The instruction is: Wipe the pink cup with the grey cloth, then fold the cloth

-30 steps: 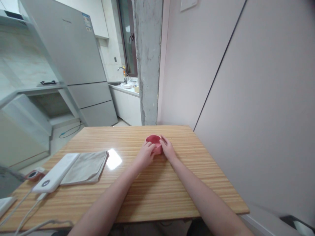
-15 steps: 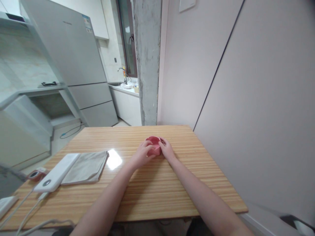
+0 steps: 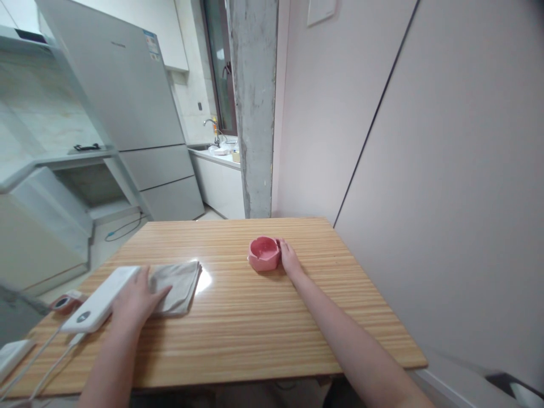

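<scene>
**Two hands on a wooden table**

From left: a white power bank (image 3: 100, 299) lies against a folded grey cloth (image 3: 178, 279). The left hand (image 3: 136, 297) rests flat, fingers released, on that cloth. Mid-table (image 3: 263, 317) stands a pink bowl (image 3: 264, 253); the right hand (image 3: 289, 258) touches its right side, grip indeterminate.

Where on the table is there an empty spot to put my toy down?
The widest bare stretch of the wooden table lies between the grey cloth and the pink bowl, running to the near edge. The strip right of the right hand is bare too. The left corner is crowded: left hand, white power bank, cables.
</scene>
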Demonstrator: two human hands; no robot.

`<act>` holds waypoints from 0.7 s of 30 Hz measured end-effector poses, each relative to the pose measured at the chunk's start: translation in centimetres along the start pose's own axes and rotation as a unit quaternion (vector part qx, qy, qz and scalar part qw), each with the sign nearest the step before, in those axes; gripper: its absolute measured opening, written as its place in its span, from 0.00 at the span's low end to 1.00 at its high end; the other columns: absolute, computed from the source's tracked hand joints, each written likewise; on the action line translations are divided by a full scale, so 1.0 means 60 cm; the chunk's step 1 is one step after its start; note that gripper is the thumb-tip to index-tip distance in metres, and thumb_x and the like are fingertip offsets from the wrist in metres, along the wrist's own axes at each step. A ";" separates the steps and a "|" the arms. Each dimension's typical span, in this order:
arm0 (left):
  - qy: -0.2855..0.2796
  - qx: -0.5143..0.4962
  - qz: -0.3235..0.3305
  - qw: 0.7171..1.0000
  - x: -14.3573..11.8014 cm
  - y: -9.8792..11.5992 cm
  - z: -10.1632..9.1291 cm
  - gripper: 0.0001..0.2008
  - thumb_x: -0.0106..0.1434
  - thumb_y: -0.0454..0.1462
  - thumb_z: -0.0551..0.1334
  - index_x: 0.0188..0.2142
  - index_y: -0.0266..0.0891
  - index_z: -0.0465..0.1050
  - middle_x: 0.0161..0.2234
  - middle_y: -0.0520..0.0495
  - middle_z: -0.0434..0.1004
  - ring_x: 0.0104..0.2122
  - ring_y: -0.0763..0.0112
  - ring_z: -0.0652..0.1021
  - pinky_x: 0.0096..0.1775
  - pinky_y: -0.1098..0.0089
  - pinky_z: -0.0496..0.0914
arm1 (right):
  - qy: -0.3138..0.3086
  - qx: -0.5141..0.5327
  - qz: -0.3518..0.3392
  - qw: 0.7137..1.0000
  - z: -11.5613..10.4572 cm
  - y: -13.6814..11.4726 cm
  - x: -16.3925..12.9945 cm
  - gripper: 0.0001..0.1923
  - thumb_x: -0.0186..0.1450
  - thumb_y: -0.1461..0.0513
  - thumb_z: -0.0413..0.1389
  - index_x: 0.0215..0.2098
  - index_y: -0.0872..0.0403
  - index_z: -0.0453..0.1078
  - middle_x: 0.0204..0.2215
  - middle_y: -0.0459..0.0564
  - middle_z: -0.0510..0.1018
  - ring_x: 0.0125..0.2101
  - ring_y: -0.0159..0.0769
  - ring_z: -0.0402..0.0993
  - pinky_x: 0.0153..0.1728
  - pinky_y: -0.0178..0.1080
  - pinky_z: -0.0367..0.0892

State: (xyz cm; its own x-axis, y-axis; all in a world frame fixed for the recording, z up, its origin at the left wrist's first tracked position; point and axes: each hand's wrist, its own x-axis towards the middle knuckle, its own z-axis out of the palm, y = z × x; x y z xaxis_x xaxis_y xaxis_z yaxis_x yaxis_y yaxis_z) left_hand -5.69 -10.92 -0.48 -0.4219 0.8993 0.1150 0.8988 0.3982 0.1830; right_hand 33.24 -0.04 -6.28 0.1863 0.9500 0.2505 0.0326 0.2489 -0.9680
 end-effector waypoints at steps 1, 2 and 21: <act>-0.025 -0.024 -0.004 0.999 -0.004 0.017 -0.004 0.46 0.54 0.55 0.60 0.64 0.31 0.51 0.56 0.26 0.67 0.54 0.37 0.69 0.51 0.47 0.65 | 0.008 -0.011 0.008 1.000 -0.001 -0.004 -0.002 0.26 0.65 0.43 0.43 0.42 0.52 0.73 0.43 0.54 0.79 0.46 0.40 0.73 0.54 0.44 0.63; -0.049 -0.055 -0.007 0.997 -0.008 0.035 -0.008 0.49 0.51 0.56 0.61 0.65 0.31 0.49 0.56 0.27 0.67 0.54 0.37 0.69 0.50 0.47 0.65 | 0.021 -0.025 0.012 0.999 -0.003 -0.010 -0.004 0.26 0.65 0.43 0.43 0.41 0.51 0.73 0.43 0.54 0.79 0.47 0.40 0.72 0.55 0.44 0.62; -0.109 -0.498 0.241 0.826 -0.015 0.373 -0.071 0.23 0.56 0.46 0.62 0.48 0.38 0.71 0.43 0.42 0.75 0.40 0.65 0.76 0.43 0.65 0.71 | -0.132 0.044 0.093 0.986 -0.036 -0.148 -0.035 0.18 0.54 0.52 0.62 0.38 0.54 0.75 0.35 0.51 0.81 0.40 0.47 0.76 0.42 0.47 0.71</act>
State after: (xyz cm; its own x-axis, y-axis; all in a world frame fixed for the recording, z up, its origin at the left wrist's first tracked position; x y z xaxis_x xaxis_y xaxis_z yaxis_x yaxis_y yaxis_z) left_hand 14.30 -3.61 7.66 0.0851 0.9648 0.2489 0.3671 -0.2626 0.8923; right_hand 34.67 -4.63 1.78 -0.0806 0.9939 0.0756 -0.0662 0.0703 -0.9953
